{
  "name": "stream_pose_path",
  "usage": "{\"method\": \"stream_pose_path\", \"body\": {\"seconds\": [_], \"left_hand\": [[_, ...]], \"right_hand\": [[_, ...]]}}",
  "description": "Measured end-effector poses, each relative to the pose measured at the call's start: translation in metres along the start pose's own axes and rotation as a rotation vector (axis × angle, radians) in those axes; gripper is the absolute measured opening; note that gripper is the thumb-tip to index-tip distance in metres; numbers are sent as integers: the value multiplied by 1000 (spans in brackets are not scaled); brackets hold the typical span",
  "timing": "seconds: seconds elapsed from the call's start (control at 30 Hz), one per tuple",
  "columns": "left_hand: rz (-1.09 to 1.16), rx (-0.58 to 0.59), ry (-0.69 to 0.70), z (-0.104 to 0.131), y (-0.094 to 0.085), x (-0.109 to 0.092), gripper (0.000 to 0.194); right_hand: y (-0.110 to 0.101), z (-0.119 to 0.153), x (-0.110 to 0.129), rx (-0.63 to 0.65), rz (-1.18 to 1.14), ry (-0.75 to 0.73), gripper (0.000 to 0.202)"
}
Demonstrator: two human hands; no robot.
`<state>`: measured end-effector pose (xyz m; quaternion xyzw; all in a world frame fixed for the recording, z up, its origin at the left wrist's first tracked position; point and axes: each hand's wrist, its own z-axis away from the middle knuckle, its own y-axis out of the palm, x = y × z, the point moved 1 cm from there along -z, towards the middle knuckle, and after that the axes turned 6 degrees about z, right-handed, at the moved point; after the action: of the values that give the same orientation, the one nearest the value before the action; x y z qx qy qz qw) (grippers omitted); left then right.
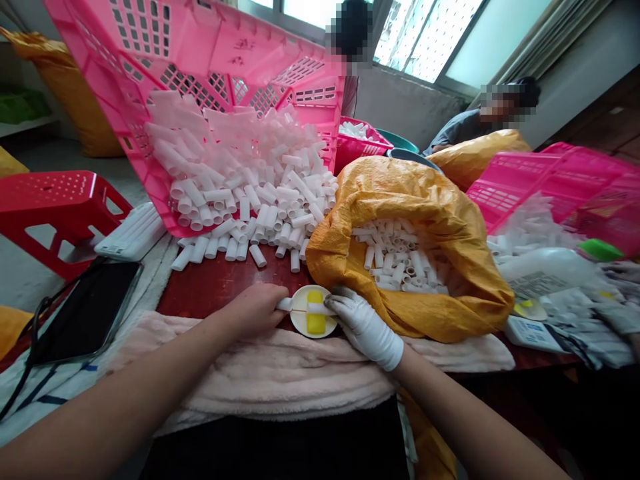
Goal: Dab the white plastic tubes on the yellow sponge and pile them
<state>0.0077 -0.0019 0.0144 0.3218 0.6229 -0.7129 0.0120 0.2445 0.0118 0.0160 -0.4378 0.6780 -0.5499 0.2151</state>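
Observation:
A round cream-coloured dish (299, 321) lies at the table's front edge, with a yellow sponge-like block (315, 325) across its middle. My left hand (260, 308) is bare and closed round a short white tube (285, 304), whose end sticks out at the dish's left rim. In a white glove, my right hand (367, 325) pinches another white tube (320, 308) that lies over the yellow block. A thin brownish line runs across the dish between the two tubes. Fingertips of my left hand are partly hidden.
A tilted pink crate (235, 40) spills many white tubes (270, 220) onto the table behind my hands. An orange sack (345, 233) of tubes stands open at right. A folded pink towel (240, 380) lines the front edge. A tablet (87, 313) lies left; other people sit beyond.

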Motion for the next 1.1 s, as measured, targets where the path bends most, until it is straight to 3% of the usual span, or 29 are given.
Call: {"method": "stream_pose_path", "body": {"seconds": [0.13,0.3,0.4,0.5,0.57,0.67,0.73,0.8,1.0,1.1], "left_hand": [[1,5,8,-1,1,1,12],[-13,17,-8,-1,2,2,11],[-6,35,-54,-2,3,3,15],[-8,28,-72,-2,3,5,19],[-32,-38,-47,-1,2,5,18],[-26,-157,8,2,0,4,13],[41,-185,22,4,0,2,11],[135,-177,21,5,0,-1,16],[444,-117,-15,5,0,-5,26],[399,-110,-33,5,0,-6,25]], "right_hand": [[0,5,0,12,109,-113,23],[-2,5,0,-20,149,-43,23],[-7,5,9,-29,203,-180,18],[-12,4,22,-36,109,-269,21],[-12,-1,29,-153,-107,-144,24],[-4,-13,33,-416,-588,224,23],[3,-24,33,-451,-865,435,19],[6,-33,33,-407,-1026,569,18],[1,-36,24,-372,-1163,634,23],[-3,-34,25,-349,-1064,595,19]]}}
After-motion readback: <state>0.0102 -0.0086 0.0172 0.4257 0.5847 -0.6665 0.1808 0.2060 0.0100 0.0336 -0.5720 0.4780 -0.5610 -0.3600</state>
